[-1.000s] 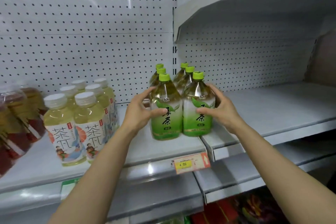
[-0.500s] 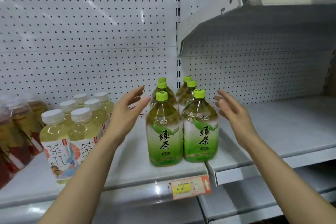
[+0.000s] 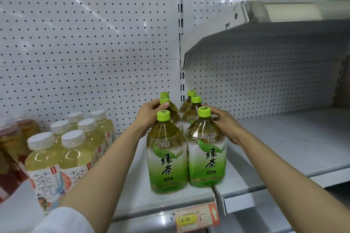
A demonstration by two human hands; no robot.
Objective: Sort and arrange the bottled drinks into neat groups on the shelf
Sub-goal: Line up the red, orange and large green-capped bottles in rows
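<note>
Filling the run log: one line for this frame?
left hand on middle-left green tea bottle | right hand beside middle-right bottle | six upright, two rows

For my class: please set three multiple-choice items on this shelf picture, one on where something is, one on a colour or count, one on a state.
1. Where do the white-capped bottles stand, relative to the green tea bottles?
A. to their left
B. to their right
C. on the shelf above

2. How many green caps show in the group?
A. three
B. six
C. nine

3. What is the left hand doing?
A. hanging clear of the bottles
B. lifting a bottle off the shelf
C. resting on a middle-row bottle near its cap

Key: 1 A, they stand leftward on the same shelf; 2 B, two columns of three; 3 C, its fingers wrap the neck, every bottle standing.
</note>
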